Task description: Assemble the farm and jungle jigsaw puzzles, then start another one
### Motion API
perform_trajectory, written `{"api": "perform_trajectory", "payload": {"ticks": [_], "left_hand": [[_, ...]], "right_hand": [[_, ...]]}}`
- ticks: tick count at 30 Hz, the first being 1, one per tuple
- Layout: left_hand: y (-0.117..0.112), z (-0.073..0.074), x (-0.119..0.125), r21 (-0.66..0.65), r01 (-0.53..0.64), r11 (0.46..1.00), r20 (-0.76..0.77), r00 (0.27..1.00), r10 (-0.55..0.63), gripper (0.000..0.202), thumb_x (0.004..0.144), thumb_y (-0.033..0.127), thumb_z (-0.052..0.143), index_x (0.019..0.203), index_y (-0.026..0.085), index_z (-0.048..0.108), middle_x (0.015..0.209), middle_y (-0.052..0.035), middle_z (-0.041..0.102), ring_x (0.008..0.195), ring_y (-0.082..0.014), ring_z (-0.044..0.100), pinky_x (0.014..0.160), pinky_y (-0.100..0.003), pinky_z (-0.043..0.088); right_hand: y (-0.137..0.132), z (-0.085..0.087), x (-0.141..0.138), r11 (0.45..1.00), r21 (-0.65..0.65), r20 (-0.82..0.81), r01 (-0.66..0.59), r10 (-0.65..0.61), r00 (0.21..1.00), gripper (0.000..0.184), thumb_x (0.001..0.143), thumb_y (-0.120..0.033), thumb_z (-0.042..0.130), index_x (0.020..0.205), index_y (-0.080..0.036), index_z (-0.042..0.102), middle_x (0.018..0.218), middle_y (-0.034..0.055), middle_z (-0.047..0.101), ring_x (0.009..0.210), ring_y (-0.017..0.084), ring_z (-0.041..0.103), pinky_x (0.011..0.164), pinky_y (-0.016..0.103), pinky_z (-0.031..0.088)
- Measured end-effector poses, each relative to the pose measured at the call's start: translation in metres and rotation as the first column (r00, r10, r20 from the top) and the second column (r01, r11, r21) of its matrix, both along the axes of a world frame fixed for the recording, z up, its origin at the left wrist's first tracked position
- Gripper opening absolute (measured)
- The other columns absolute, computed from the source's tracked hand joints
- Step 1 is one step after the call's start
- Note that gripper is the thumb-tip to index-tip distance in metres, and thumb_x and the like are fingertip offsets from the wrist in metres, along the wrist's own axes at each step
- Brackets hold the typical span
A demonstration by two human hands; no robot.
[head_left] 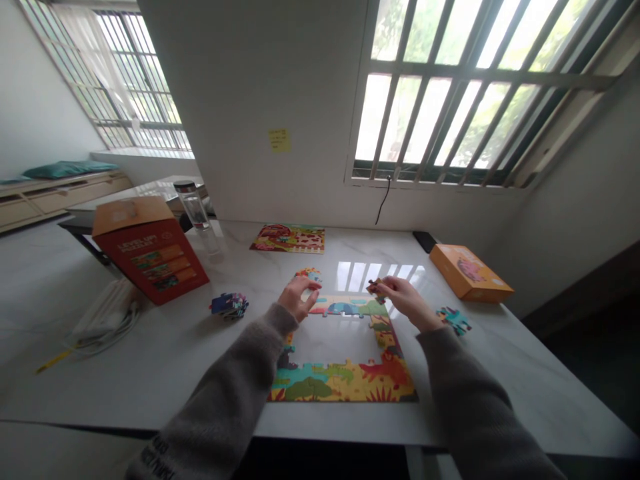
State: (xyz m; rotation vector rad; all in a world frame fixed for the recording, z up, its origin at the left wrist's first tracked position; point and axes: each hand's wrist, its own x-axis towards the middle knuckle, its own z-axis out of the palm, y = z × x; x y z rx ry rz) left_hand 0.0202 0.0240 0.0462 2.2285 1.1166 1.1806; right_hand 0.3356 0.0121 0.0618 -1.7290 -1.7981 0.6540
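My right hand [407, 301] pinches a small puzzle piece or stack of puzzle pieces [374, 287] above the upper right corner of the puzzle frame. My left hand [299, 298] is over the frame's upper left corner, thumb and fingertips apart, with nothing visible between them. Just beyond its fingers lies a small pile of colourful puzzle pieces [309, 273]. Between my arms, the joined puzzle border [350, 380] forms a ring around bare tabletop, showing trees, animals and water. My left forearm and hand hide much of its left side.
On the left are a dark puzzle-piece stack [229, 305], a red puzzle box [150, 257], a glass bottle [193, 203] and a white power strip with cable [107, 313]. A finished puzzle [289, 239] lies behind. Rightward are an orange box [470, 272], teal pieces [453, 320] and a black phone-like object [425, 241].
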Motion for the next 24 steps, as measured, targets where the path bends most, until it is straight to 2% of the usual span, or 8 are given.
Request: {"api": "perform_trajectory", "payload": {"ticks": [2,3,6,10,16,18,21,24], "left_hand": [[-0.009,0.006,0.003,0.06,0.04,0.997,-0.014,0.999,-0.039,0.019,0.09,0.032,0.057,0.096,0.019,0.07,0.095,-0.0086,0.071,0.096,-0.0246,0.064,0.093,-0.04,0.05],[-0.013,0.008,0.004,0.065,0.054,0.996,-0.013,0.998,-0.053,0.02,0.09,0.034,0.057,0.097,0.019,0.07,0.093,-0.0084,0.071,0.094,-0.0244,0.065,0.092,-0.04,0.049],[-0.019,0.01,0.007,-0.031,0.093,0.995,0.023,0.995,-0.092,0.026,0.091,0.041,0.059,0.103,0.02,0.068,0.089,-0.006,0.072,0.088,-0.0221,0.067,0.088,-0.037,0.05],[-0.02,0.006,0.01,-0.199,0.163,0.966,0.135,0.981,-0.137,0.033,0.09,0.044,0.062,0.111,0.019,0.065,0.086,-0.0042,0.073,0.08,-0.0191,0.068,0.078,-0.032,0.052],[-0.015,-0.005,0.015,-0.293,0.235,0.927,0.308,0.941,-0.141,0.029,0.087,0.038,0.065,0.104,0.016,0.064,0.087,-0.007,0.074,0.08,-0.0195,0.07,0.074,-0.031,0.055],[-0.012,-0.009,0.015,-0.334,0.236,0.913,0.356,0.928,-0.11,0.03,0.084,0.038,0.067,0.102,0.015,0.064,0.086,-0.0072,0.073,0.079,-0.0196,0.07,0.071,-0.031,0.056],[-0.007,-0.014,0.014,-0.384,0.222,0.896,0.383,0.921,-0.064,0.032,0.08,0.038,0.069,0.101,0.014,0.066,0.08,-0.005,0.07,0.072,-0.0176,0.067,0.063,-0.028,0.056],[-0.007,-0.017,0.014,-0.414,0.233,0.88,0.382,0.922,-0.064,0.032,0.08,0.038,0.068,0.102,0.015,0.067,0.075,-0.0016,0.067,0.065,-0.0145,0.063,0.059,-0.026,0.055]], "right_hand": [[-0.012,0.004,-0.026,0.986,0.045,-0.378,-0.162,0.167,0.911,0.028,0.092,-0.046,0.056,0.096,-0.019,0.061,0.099,0.0085,0.073,0.086,0.02,0.066,0.073,0.03,0.05],[-0.018,0.005,-0.038,0.978,0.071,-0.49,-0.194,0.204,0.848,0.029,0.089,-0.049,0.062,0.096,-0.021,0.058,0.097,0.0067,0.073,0.083,0.019,0.066,0.072,0.03,0.049],[-0.03,0.003,-0.066,0.972,0.06,-0.648,-0.225,0.209,0.732,0.033,0.083,-0.05,0.07,0.093,-0.023,0.055,0.081,0.0006,0.07,0.068,0.015,0.059,0.063,0.026,0.043],[-0.035,-0.011,-0.086,0.971,0.053,-0.704,-0.231,0.2,0.682,0.035,0.079,-0.051,0.074,0.087,-0.021,0.06,0.075,0.0005,0.066,0.065,0.014,0.057,0.061,0.027,0.043],[-0.041,-0.017,-0.091,0.93,0.042,-0.706,-0.364,0.286,0.648,0.032,0.086,-0.051,0.067,0.096,-0.02,0.067,0.087,0.004,0.07,0.075,0.017,0.061,0.069,0.03,0.047],[-0.041,-0.016,-0.087,0.953,0.08,-0.707,-0.294,0.262,0.657,0.031,0.087,-0.05,0.065,0.1,-0.022,0.066,0.086,0.0026,0.068,0.074,0.016,0.06,0.07,0.031,0.048],[-0.038,-0.014,-0.08,0.981,0.177,-0.714,-0.077,0.182,0.676,0.031,0.088,-0.048,0.064,0.106,-0.024,0.061,0.085,0.0006,0.066,0.068,0.014,0.057,0.07,0.031,0.048],[-0.037,-0.013,-0.077,0.974,0.208,-0.645,-0.089,0.205,0.736,0.033,0.089,-0.049,0.063,0.11,-0.023,0.06,0.08,0.0,0.065,0.064,0.014,0.054,0.064,0.03,0.046]]}}
